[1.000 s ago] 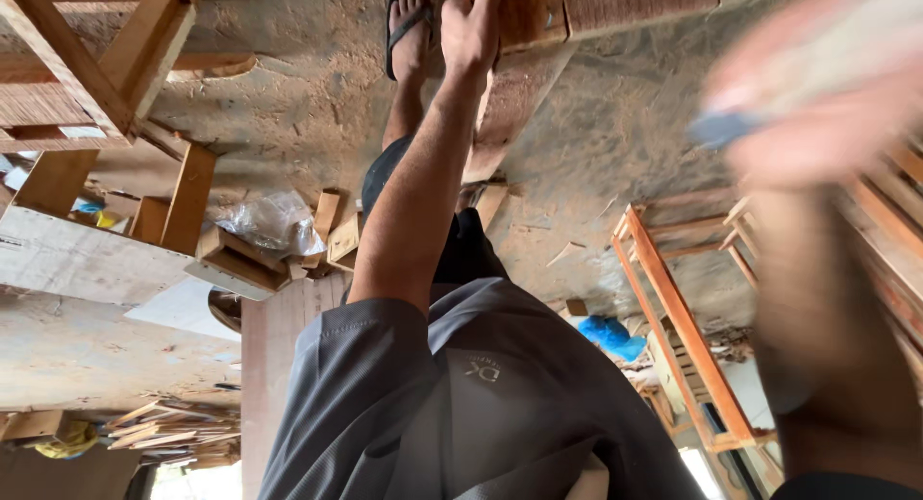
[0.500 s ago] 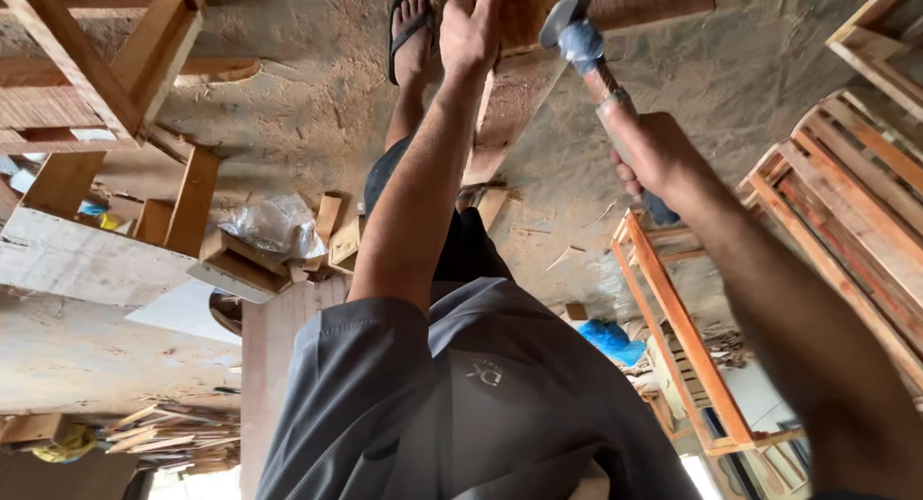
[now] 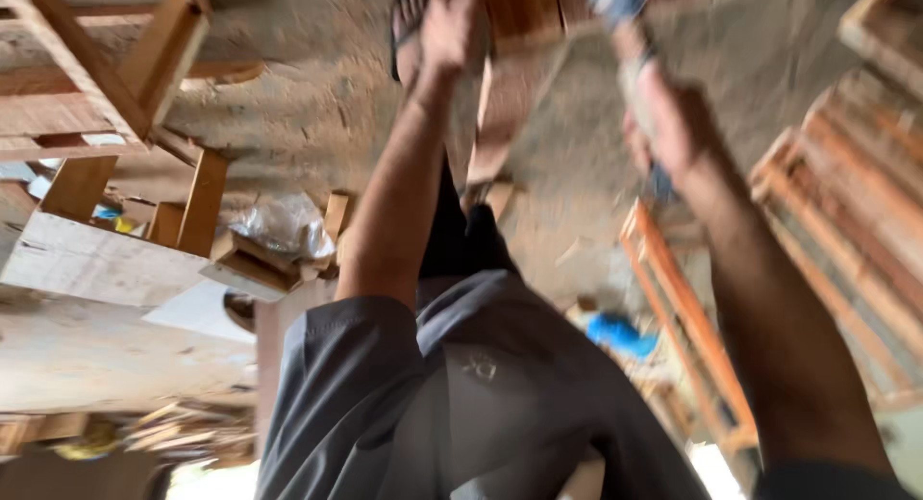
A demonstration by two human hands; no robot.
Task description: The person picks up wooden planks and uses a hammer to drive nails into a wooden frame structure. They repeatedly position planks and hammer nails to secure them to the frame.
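The shirt [image 3: 461,404] is plain slate grey, with a small pale mark stitched on it. The shorts [image 3: 452,240] are black. The sandal [image 3: 409,24] has black straps. The board [image 3: 514,67] under the left hand [image 3: 452,24] is reddish brown with darker grain streaks. The hammer [image 3: 625,24] in the right hand [image 3: 673,120] has a blue-grey head and a pale, tan handle, both blurred. The floor [image 3: 317,106] is dusty grey-brown, flecked with pale chips. The frame [image 3: 687,327] is orange-toned wood. The stacked pallets [image 3: 856,183] are orange-brown with grey gaps. The bag [image 3: 284,226] is clear, shiny plastic. A scrap [image 3: 620,332] is bright blue. The plank [image 3: 96,260] is whitish.
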